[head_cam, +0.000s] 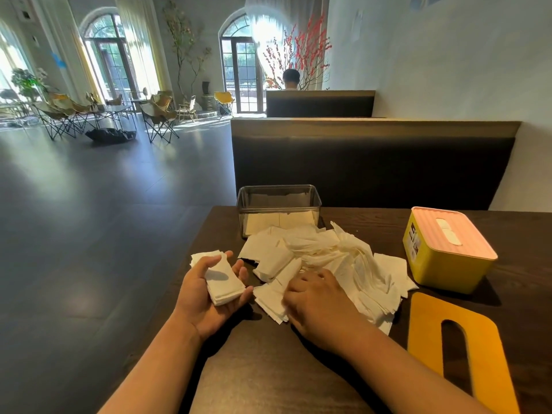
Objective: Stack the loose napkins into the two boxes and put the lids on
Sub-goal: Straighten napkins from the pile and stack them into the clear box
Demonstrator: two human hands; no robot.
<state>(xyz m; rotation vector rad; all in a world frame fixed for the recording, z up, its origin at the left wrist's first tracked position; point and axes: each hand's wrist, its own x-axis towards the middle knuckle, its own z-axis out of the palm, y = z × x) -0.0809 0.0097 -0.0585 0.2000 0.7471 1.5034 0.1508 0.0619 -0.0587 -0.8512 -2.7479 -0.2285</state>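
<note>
A heap of loose white napkins (334, 264) lies in the middle of the dark wooden table (268, 369). My left hand (206, 297) is palm up at the table's left edge and holds a small stack of napkins (222, 282) with the thumb over it. My right hand (319, 303) rests palm down on the near side of the heap, its fingers curled over napkins there. A clear box (279, 209) with no lid stands at the far edge, napkins in its bottom. A yellow box (445, 258) with a pink slotted lid (457, 231) on it stands to the right.
A loose orange lid (424, 333) with a long slot lies flat at the near right. A dark bench back (373, 162) rises behind the table, with a wall to the right. The table's left edge drops to open floor. A person sits far off in another booth.
</note>
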